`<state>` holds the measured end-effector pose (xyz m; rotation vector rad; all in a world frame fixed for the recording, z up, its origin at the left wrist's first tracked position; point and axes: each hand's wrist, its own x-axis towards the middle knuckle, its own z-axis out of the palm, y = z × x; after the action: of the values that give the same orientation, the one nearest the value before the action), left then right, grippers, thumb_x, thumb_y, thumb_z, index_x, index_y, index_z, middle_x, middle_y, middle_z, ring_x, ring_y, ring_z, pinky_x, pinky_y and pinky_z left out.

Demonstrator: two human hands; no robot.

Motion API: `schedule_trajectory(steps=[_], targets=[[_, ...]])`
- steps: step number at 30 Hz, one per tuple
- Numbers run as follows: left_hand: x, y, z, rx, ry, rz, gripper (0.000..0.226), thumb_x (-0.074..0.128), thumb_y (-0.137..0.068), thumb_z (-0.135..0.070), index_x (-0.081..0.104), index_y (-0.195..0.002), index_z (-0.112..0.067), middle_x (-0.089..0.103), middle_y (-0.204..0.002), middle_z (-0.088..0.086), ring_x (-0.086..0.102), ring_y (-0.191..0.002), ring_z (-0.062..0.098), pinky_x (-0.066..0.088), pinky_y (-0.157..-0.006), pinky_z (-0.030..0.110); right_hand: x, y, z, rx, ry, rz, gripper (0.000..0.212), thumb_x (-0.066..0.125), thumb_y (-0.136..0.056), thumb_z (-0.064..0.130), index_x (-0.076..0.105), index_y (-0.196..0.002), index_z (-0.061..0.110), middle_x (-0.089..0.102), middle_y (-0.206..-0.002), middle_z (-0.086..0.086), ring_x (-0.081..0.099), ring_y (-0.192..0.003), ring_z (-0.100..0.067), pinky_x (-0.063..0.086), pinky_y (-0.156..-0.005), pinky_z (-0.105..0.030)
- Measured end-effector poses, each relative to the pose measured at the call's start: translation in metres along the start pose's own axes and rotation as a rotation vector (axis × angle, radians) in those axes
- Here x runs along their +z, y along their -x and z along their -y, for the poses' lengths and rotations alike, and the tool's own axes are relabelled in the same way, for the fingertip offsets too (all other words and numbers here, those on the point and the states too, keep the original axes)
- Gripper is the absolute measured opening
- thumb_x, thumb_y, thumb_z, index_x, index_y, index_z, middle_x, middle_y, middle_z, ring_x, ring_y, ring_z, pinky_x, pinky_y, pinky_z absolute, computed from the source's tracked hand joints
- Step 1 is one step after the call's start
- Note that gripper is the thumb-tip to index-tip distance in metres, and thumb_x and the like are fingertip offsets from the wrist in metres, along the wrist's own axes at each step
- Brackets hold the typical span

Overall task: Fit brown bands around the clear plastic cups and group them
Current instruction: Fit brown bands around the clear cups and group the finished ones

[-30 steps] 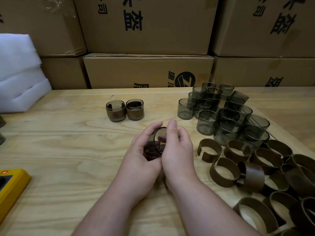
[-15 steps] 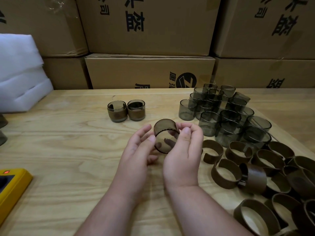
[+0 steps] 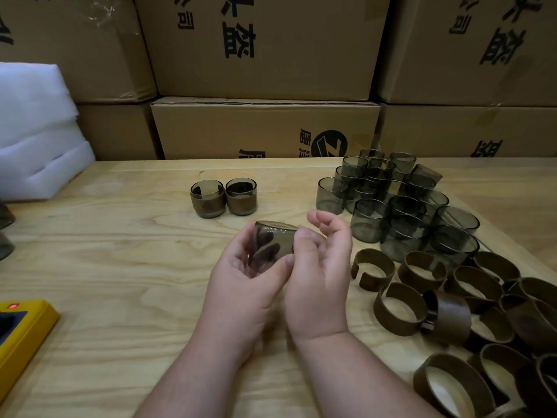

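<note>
A smoky clear cup (image 3: 272, 244) lies tilted between my two hands above the middle of the table. My left hand (image 3: 244, 279) cups it from the left with fingers curled round its side. My right hand (image 3: 319, 267) pinches its right edge with thumb and forefinger, the other fingers raised. Whether a band is on this cup is hard to tell. Two banded cups (image 3: 223, 198) stand side by side farther back. Several bare cups (image 3: 391, 200) cluster at the right, with several loose brown bands (image 3: 452, 297) in front of them.
Stacked cardboard boxes (image 3: 265, 128) wall off the back of the wooden table (image 3: 120, 267). White foam sheets (image 3: 36, 131) sit at the back left. A yellow device (image 3: 21, 330) with a red light lies at the left front edge.
The cup has turned and shifted left into my left hand's grasp. My right hand has moved from wrapping the cup to pinching its right edge, fingers lifted.
</note>
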<state>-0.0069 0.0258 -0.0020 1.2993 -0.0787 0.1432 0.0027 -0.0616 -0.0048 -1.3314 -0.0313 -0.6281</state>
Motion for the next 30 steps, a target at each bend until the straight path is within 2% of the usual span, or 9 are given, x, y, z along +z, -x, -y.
schedule_trajectory(steps=[3, 6, 8, 13, 16, 19, 21, 26, 30], targets=[[0.0, -0.001, 0.003, 0.032, -0.063, -0.004, 0.062, 0.078, -0.083, 0.006, 0.056, -0.138, -0.012, 0.075, -0.121, 0.003, 0.071, -0.115, 0.019, 0.057, -0.092, 0.024, 0.002, -0.002, 0.001, 0.12, 0.047, 0.111, 0.034, 0.054, -0.087, 0.038, 0.066, -0.115, 0.025, 0.073, -0.102, 0.015, 0.068, -0.098, 0.003, 0.054, -0.081, -0.017], [-0.001, 0.0, 0.002, 0.077, -0.155, -0.051, 0.07, 0.085, -0.076, -0.008, 0.057, -0.136, -0.031, 0.069, -0.13, 0.001, 0.069, -0.116, 0.018, 0.058, -0.091, 0.029, 0.002, -0.001, 0.003, 0.158, 0.015, 0.166, 0.041, 0.051, -0.089, 0.032, 0.07, -0.12, 0.014, 0.077, -0.107, -0.002, 0.072, -0.104, -0.019, 0.059, -0.093, -0.047], [0.0, 0.0, 0.0, 0.086, -0.234, -0.075, 0.072, 0.084, -0.072, -0.018, 0.056, -0.133, -0.045, 0.061, -0.136, 0.003, 0.067, -0.116, 0.021, 0.059, -0.093, 0.036, 0.002, -0.001, 0.004, 0.166, -0.019, 0.159, 0.043, 0.053, -0.087, 0.028, 0.068, -0.125, 0.016, 0.076, -0.113, -0.004, 0.072, -0.108, -0.023, 0.058, -0.095, -0.052], [-0.001, 0.001, 0.003, 0.077, -0.21, -0.072, 0.073, 0.082, -0.079, 0.006, 0.057, -0.134, -0.035, 0.069, -0.125, -0.001, 0.075, -0.096, 0.009, 0.056, -0.074, 0.016, 0.005, 0.003, 0.002, 0.109, 0.098, 0.216, 0.046, 0.062, -0.077, 0.022, 0.062, -0.118, 0.042, 0.074, -0.114, 0.014, 0.071, -0.1, -0.004, 0.06, -0.093, -0.038], [-0.002, 0.001, 0.001, 0.065, -0.218, -0.084, 0.068, 0.076, -0.084, 0.008, 0.057, -0.137, -0.03, 0.068, -0.129, 0.004, 0.075, -0.097, 0.011, 0.06, -0.079, 0.022, 0.007, 0.002, 0.0, 0.123, 0.127, 0.267, 0.046, 0.066, -0.073, 0.023, 0.06, -0.111, 0.047, 0.073, -0.113, 0.017, 0.07, -0.097, -0.004, 0.06, -0.09, -0.03], [-0.001, 0.001, 0.0, 0.084, -0.289, -0.102, 0.064, 0.073, -0.086, 0.006, 0.058, -0.133, -0.035, 0.064, -0.134, 0.007, 0.072, -0.11, 0.017, 0.057, -0.099, 0.041, 0.007, 0.0, -0.001, 0.143, 0.136, 0.283, 0.045, 0.072, -0.071, 0.025, 0.06, -0.11, 0.045, 0.072, -0.111, 0.017, 0.07, -0.104, -0.003, 0.058, -0.092, -0.028], [0.0, 0.002, -0.001, 0.094, -0.315, -0.111, 0.064, 0.073, -0.086, 0.004, 0.059, -0.128, -0.041, 0.065, -0.133, 0.005, 0.071, -0.111, 0.016, 0.055, -0.101, 0.044, 0.007, -0.001, 0.0, 0.143, 0.15, 0.26, 0.045, 0.077, -0.07, 0.03, 0.061, -0.11, 0.041, 0.073, -0.107, 0.015, 0.071, -0.099, -0.005, 0.059, -0.089, -0.031], [0.002, 0.004, -0.001, 0.088, -0.358, -0.079, 0.067, 0.073, -0.085, 0.001, 0.06, -0.117, -0.057, 0.064, -0.133, -0.003, 0.073, -0.1, 0.01, 0.06, -0.092, 0.04, 0.004, -0.003, 0.001, 0.179, 0.175, 0.157, 0.051, 0.084, -0.058, 0.05, 0.063, -0.102, 0.033, 0.074, -0.097, 0.012, 0.072, -0.089, -0.006, 0.061, -0.079, -0.033], [0.004, 0.006, 0.0, 0.101, -0.39, -0.047, 0.07, 0.08, -0.081, -0.006, 0.059, -0.107, -0.067, 0.058, -0.126, -0.023, 0.069, -0.103, 0.001, 0.058, -0.087, 0.026, 0.0, -0.008, 0.001, 0.229, 0.149, 0.063, 0.032, 0.09, -0.074, 0.038, 0.067, -0.093, 0.025, 0.077, -0.088, 0.005, 0.074, -0.081, -0.008, 0.059, -0.073, -0.029]])
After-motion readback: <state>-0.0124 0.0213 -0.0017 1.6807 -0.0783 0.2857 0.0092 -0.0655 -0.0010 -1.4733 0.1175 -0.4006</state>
